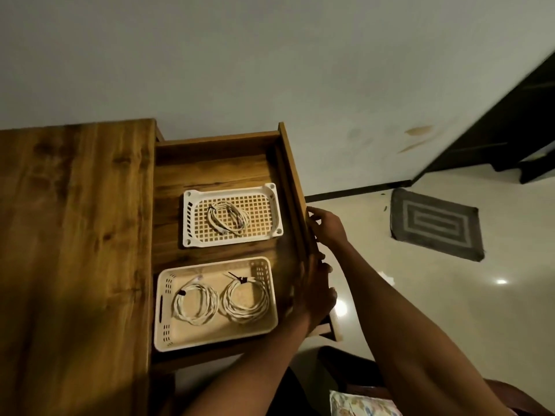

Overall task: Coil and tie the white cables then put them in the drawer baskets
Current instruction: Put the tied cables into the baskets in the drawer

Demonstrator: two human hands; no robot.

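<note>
Wood meets both hands: the left hand (315,292) lies flat against the drawer front (295,193), its fingers (326,267) fairly straight over the top edge, gripping nothing. Further along that same edge, the right hand (326,226) has its fingers (312,219) curled over the panel, holding it.

Just inside the panel from the left fingers sits a cream basket (271,325) on the drawer (210,172) floor. It holds two coiled white cables side by side: the one closer to the fingers (244,298) is tied with a dark strap at its top, and the one beyond it (195,303) carries a dark tie on its far side.

Inside from the right fingers, apart from the cream basket, a white lattice basket (192,199) holds a smaller tied coil (228,219) in its middle.

Past the baskets, on the far side from the fingers, the wooden worktop (75,235) spreads out. Behind the hands, a grey patterned mat (435,223) lies on the pale floor (450,310).
</note>
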